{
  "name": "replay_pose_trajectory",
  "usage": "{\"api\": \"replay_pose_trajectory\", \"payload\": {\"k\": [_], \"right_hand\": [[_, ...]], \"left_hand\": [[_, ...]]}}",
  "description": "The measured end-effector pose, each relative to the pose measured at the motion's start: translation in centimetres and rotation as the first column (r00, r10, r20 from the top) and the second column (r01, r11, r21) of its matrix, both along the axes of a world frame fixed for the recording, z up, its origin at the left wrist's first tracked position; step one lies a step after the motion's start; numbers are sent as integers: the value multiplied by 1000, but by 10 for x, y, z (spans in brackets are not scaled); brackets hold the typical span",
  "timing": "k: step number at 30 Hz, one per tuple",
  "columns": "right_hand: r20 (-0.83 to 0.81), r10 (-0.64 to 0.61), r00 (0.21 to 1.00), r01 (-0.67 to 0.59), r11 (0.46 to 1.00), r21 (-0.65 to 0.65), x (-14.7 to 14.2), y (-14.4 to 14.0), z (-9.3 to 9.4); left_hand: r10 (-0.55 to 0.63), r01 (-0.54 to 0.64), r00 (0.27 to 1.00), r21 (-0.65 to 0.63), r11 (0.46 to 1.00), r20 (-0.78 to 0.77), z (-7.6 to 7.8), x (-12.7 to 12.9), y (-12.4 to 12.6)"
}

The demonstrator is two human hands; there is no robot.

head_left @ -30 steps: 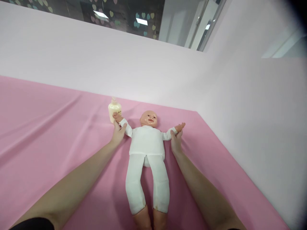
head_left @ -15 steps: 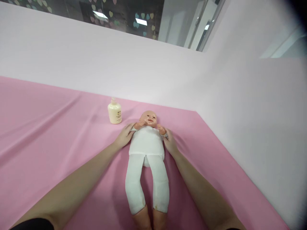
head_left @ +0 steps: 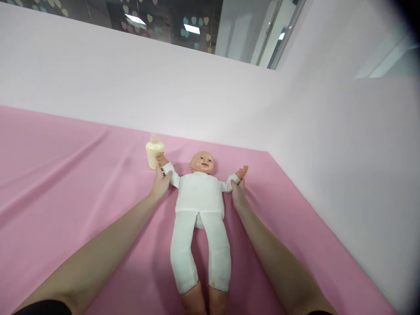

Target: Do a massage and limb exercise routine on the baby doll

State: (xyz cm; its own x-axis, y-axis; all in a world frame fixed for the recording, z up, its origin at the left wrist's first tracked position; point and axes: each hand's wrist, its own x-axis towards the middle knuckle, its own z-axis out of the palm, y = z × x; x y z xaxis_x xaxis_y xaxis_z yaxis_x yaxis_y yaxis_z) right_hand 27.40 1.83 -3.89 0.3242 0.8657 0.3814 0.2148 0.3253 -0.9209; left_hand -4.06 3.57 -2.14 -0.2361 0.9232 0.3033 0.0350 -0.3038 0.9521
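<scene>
A baby doll (head_left: 200,197) in a white suit lies on its back on the pink sheet (head_left: 82,183), head away from me. My left hand (head_left: 160,183) grips the doll's arm on the left side, stretched out toward a cream lotion bottle (head_left: 152,153). My right hand (head_left: 238,194) grips the doll's other arm by the sleeve, spread out to the right. The doll's legs point toward me and its bare feet are cut off by the frame's lower edge.
A pale pink wall rises just behind the doll's head and along the right side, meeting in a corner. The sheet stretches far to the left, with soft creases. Dark windows with heart stickers (head_left: 193,22) run above the wall.
One second ago the doll's arms were spread wide. Half a second ago I had folded them in against its chest. Now both arms are spread outward again, the left one over by the bottle.
</scene>
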Motion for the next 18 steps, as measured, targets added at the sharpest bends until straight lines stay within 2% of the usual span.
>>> {"api": "replay_pose_trajectory", "payload": {"k": [3, 5, 8, 11, 14, 18], "right_hand": [[-66, 8, 998, -14, 996, -92, -7, -5, 9], [-52, 67, 996, -71, 995, -75, -11, -8, 14], [20, 171, 985, -170, 985, -33, -17, -12, 17], [180, 253, 951, -259, 966, 14, -20, -16, 20], [298, 255, 920, -281, 958, 50, -22, -19, 22], [241, 233, 942, -243, 970, 10, -21, -19, 19]], "left_hand": [[-89, 97, 991, 78, 992, -99, 2, 2, -4], [-142, 175, 966, 142, 974, -215, 3, 3, -7], [-169, 273, 884, 187, 943, -437, 6, 5, -11], [-166, 331, 775, 168, 929, -609, 8, 8, -15], [-169, 333, 750, 145, 932, -639, 11, 9, -17], [-181, 292, 796, 104, 951, -578, 12, 9, -18]]}}
